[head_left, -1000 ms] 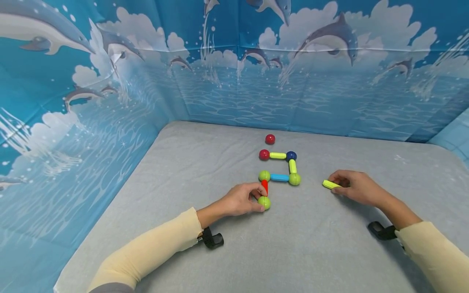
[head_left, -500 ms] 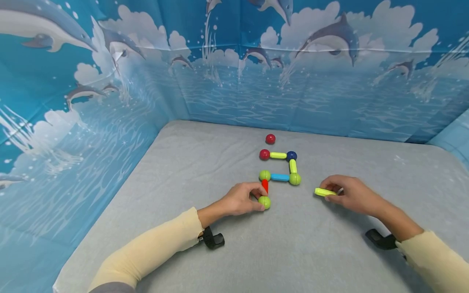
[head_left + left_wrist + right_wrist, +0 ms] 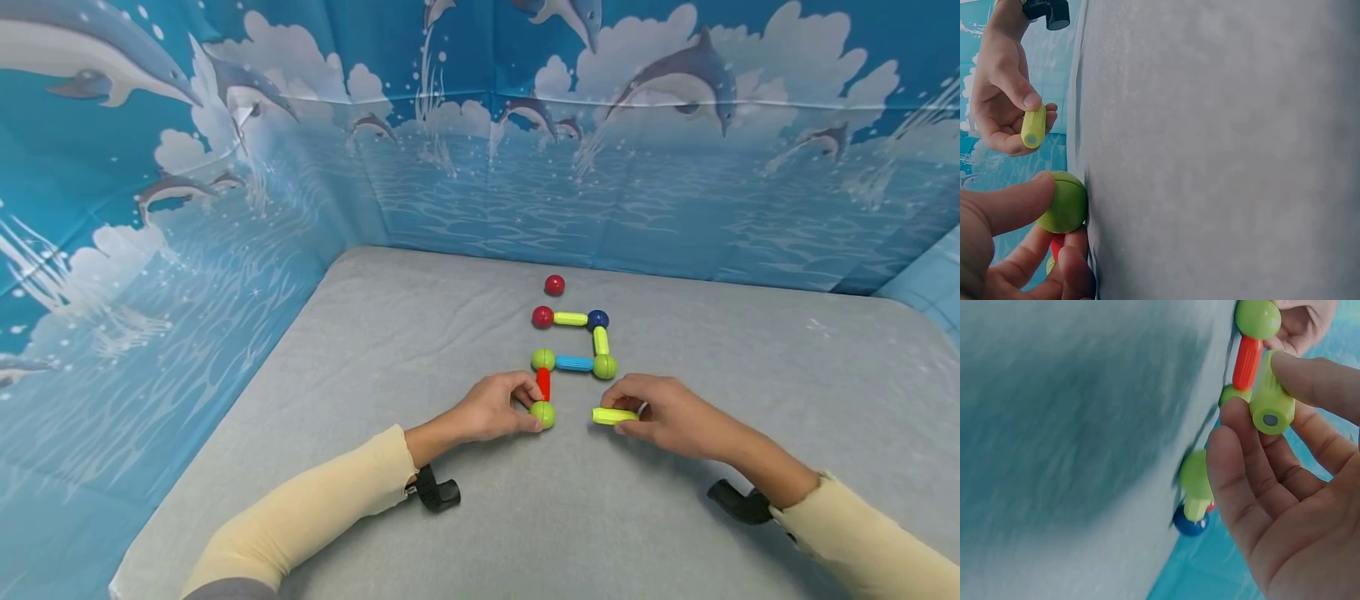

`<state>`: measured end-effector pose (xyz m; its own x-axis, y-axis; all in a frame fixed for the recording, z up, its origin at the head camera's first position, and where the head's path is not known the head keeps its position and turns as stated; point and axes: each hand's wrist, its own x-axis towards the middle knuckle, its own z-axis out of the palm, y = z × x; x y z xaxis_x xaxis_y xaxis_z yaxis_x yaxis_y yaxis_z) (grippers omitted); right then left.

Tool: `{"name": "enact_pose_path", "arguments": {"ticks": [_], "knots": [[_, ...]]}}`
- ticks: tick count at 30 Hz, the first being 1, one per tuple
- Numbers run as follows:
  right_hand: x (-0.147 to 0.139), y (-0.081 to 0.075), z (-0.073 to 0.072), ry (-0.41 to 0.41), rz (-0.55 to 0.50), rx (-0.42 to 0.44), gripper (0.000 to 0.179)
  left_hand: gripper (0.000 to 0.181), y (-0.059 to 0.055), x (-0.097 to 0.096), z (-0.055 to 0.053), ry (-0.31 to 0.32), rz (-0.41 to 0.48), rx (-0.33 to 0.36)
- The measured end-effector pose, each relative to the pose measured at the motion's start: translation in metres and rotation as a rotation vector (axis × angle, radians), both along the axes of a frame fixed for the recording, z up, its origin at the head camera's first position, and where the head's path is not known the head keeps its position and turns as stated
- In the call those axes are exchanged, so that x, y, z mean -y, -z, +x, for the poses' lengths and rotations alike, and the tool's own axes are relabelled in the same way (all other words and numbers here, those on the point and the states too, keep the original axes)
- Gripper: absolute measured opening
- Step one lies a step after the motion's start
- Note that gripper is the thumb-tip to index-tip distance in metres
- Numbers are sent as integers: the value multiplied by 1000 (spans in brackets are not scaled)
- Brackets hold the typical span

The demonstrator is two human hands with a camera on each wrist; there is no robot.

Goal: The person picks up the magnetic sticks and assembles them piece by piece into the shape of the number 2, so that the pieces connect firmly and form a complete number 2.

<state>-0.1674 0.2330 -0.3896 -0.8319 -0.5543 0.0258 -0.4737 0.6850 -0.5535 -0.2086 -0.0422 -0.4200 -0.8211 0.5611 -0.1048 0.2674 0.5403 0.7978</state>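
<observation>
My left hand pinches the near green ball between thumb and fingers. That ball sits at the near end of a red rod, whose far end meets another green ball. To the right, my right hand holds a yellow-green rod between thumb and fingers, pointing left and apart from the near ball. A metal disc shows in the end of this rod in the right wrist view. A blue rod runs from the second green ball to a third green ball.
Beyond, yellow-green rods join the third green ball to a dark blue ball and a red ball. A loose red ball lies farther back. The grey cloth-covered table meets a dolphin-print curtain at its back and left.
My right hand has moved left and nearer the front with the yellow-green rod, toward the near green ball. The left hand stays in place on that ball.
</observation>
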Motion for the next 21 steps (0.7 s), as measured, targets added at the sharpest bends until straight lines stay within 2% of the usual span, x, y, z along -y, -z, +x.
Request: {"name": "enact_pose_path", "arguments": {"ticks": [10,21], "knots": [[17,14,-8,-47,-43,32,22,27,3,0,-3,-12,41,19],[23,17,-12,-45,-63,60,20,29,3,-1,-2,-10,76,46]]}}
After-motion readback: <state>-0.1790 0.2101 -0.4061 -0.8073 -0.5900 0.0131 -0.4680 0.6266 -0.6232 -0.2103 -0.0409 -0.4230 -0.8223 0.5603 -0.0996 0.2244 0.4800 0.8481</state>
